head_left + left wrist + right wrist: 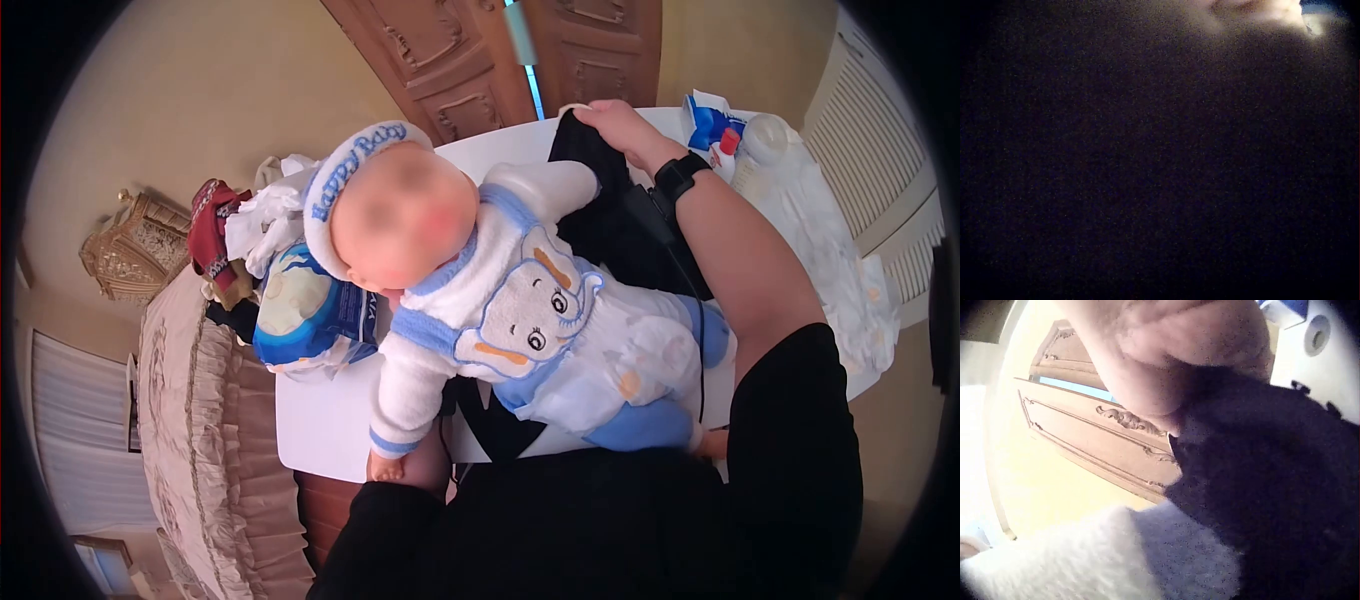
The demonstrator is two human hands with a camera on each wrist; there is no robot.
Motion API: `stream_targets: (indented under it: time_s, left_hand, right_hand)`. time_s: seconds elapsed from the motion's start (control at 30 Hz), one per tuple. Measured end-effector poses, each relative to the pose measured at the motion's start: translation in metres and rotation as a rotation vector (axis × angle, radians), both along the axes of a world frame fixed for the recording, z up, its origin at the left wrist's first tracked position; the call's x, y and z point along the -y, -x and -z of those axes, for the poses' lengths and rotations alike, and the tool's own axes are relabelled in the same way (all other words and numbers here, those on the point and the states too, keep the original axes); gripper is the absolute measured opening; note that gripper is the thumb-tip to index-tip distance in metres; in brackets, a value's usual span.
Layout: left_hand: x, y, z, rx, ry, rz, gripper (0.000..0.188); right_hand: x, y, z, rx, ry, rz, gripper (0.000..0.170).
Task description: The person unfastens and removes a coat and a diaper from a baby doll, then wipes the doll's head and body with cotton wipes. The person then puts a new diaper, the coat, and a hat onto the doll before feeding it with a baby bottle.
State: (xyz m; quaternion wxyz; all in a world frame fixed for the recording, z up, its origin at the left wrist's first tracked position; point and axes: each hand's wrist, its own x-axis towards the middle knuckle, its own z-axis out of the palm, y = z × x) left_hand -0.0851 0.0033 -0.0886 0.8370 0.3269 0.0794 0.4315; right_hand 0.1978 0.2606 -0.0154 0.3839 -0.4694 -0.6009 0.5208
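Note:
A baby doll (540, 300) in a white and blue elephant outfit and a "Happy Baby" hat lies face up, slanting across the white table (320, 420). Black fabric (610, 215) spreads under and beyond its body. My right hand (622, 128) pinches the far top edge of this fabric and lifts it beside the doll's raised arm. In the right wrist view the fabric (1272, 481) hangs from that hand (1191, 344). My left forearm (428, 465) reaches in under the doll, which hides the hand in the head view. Only some skin of the left hand (1260, 9) shows in the dark left wrist view.
A blue pack (305, 310) and piled clothes (265, 225) sit by the doll's head. At the far right are a red-capped bottle (725, 148), a blue packet (708, 118) and a white patterned sheet (825, 240). A thin black cord (702, 370) crosses the doll's legs.

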Motion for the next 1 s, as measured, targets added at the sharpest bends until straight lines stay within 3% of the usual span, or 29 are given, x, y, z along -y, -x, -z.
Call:
stream_targets:
  time_s: [0.17,0.27,0.33,0.43,0.5,0.53,0.57,0.6,0.67,0.7,0.77,0.8,0.83,0.87,0.93,0.97,1.0]
  left_hand:
    - [0.012,0.001,-0.001,0.012,-0.007,0.014,0.055]
    - [0.034,-0.01,0.004,0.023,-0.005,0.023,0.056]
    - [0.016,-0.006,-0.001,0.029,-0.005,0.026,0.056]
    - [0.001,0.0,-0.009,0.041,-0.002,0.038,0.056]
    - [-0.002,-0.013,-0.007,0.049,-0.001,0.047,0.057]
    - [0.0,-0.01,-0.008,0.051,-0.002,0.05,0.057]
    - [0.004,-0.007,-0.009,0.051,-0.005,0.051,0.057]
    - [0.007,-0.011,-0.008,0.051,-0.008,0.05,0.057]
    - [-0.004,-0.019,-0.01,0.057,-0.014,0.035,0.057]
    - [0.02,-0.015,-0.006,0.062,-0.017,0.022,0.057]
    - [0.044,-0.014,-0.001,0.071,-0.028,-0.011,0.058]
    - [0.072,-0.012,0.005,0.074,-0.035,-0.031,0.058]
    - [0.099,-0.012,0.011,0.077,-0.043,-0.053,0.058]
    - [0.033,-0.024,-0.005,0.081,-0.053,-0.076,0.058]
    - [0.034,-0.027,-0.006,0.09,-0.069,-0.12,0.058]
    - [0.041,-0.024,-0.006,0.097,-0.075,-0.142,0.058]
    - [0.049,-0.023,-0.005,0.105,-0.081,-0.162,0.058]
  right_hand:
    - [0.009,0.021,-0.056,-0.195,-0.126,-0.156,0.026]
    - [0.008,0.03,-0.079,-0.265,-0.243,-0.091,0.026]
    - [0.009,0.034,-0.083,-0.318,-0.274,-0.11,0.026]
    - [0.001,0.038,-0.065,-0.058,-0.369,-0.112,0.02]
    - [-0.012,0.037,-0.044,0.493,-0.39,-0.351,0.02]
    - [0.007,0.045,-0.054,0.935,-0.381,-0.417,0.023]
    - [0.012,0.047,-0.043,1.009,-0.344,-0.483,0.03]
    - [0.004,0.045,-0.004,1.023,-0.63,-0.345,0.039]
    - [0.014,0.051,-0.006,0.991,-0.937,-0.443,0.05]
    - [0.024,0.057,-0.008,0.99,-0.951,-0.459,0.05]
    - [0.054,0.074,-0.029,0.498,0.061,-0.516,0.043]
    - [0.048,0.081,-0.016,0.364,0.193,-0.677,0.038]
    - [0.026,0.081,0.021,0.433,0.068,-0.664,0.036]
    - [0.008,0.085,0.047,0.498,-0.061,-0.65,0.035]
    - [0.061,0.084,-0.015,0.829,-0.284,-0.744,0.034]
    - [0.045,0.088,0.0,0.751,-0.136,-0.633,0.03]
    - [0.024,0.082,0.007,0.763,-0.15,-0.657,0.03]
